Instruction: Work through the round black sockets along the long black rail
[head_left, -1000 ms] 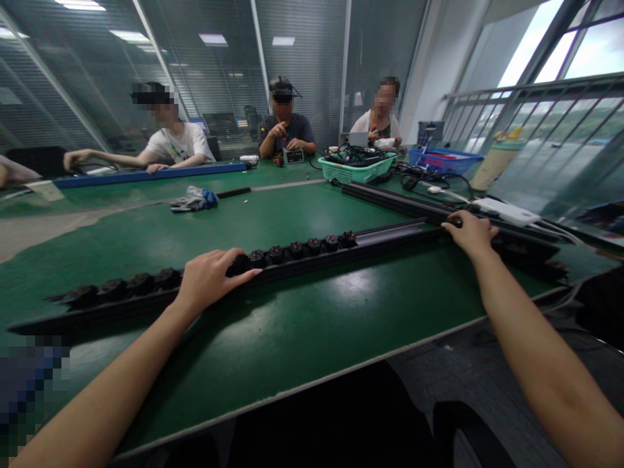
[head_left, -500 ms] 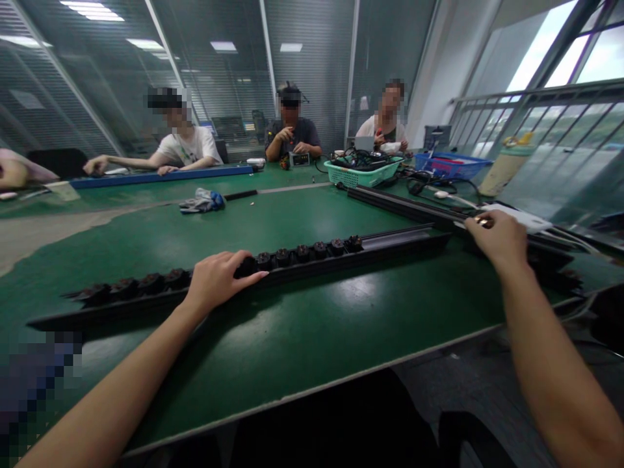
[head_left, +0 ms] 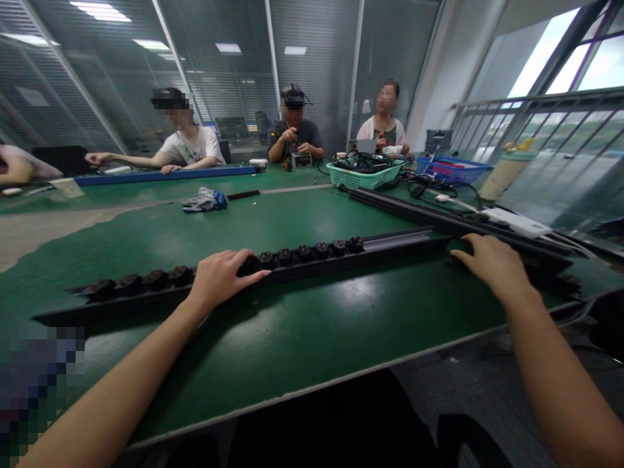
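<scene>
One hand, the left hand (head_left: 219,279), is closed over a black rail (head_left: 331,263), thumb along its near side. The rail lies slantwise on the green counter (head_left: 312,344), bearing a row of black round parts (head_left: 305,252). Farther right I record a teal basket (head_left: 358,179) of dark cables (head_left: 368,160), then a second black rail (head_left: 414,212). The right hand (head_left: 500,266) is half open near the first rail's right end, thumb and fingers apart, holding nothing that I can see.
</scene>
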The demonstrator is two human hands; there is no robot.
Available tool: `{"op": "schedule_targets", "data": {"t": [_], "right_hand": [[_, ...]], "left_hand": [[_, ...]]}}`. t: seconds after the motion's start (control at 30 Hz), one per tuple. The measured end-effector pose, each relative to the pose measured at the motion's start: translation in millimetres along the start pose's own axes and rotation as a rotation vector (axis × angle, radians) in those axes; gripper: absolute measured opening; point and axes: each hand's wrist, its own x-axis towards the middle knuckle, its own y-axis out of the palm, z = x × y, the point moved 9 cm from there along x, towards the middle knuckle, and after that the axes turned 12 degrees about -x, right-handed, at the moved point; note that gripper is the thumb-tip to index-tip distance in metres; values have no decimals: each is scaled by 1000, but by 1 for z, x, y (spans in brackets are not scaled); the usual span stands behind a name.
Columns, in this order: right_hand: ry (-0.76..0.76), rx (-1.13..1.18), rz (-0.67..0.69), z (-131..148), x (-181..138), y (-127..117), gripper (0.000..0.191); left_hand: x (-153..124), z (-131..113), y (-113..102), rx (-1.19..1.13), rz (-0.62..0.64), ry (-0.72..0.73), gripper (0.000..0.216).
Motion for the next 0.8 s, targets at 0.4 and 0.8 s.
{"op": "schedule_targets", "data": {"t": [0.4, 0.8], "right_hand": [[-766, 242, 17, 253, -26, -79, 33], [-559, 364, 120, 246, -19, -40, 26]], "left_hand": [[0, -3, -1, 28, 6, 7, 75], [0, -1, 1, -9, 8, 1, 76]]}}
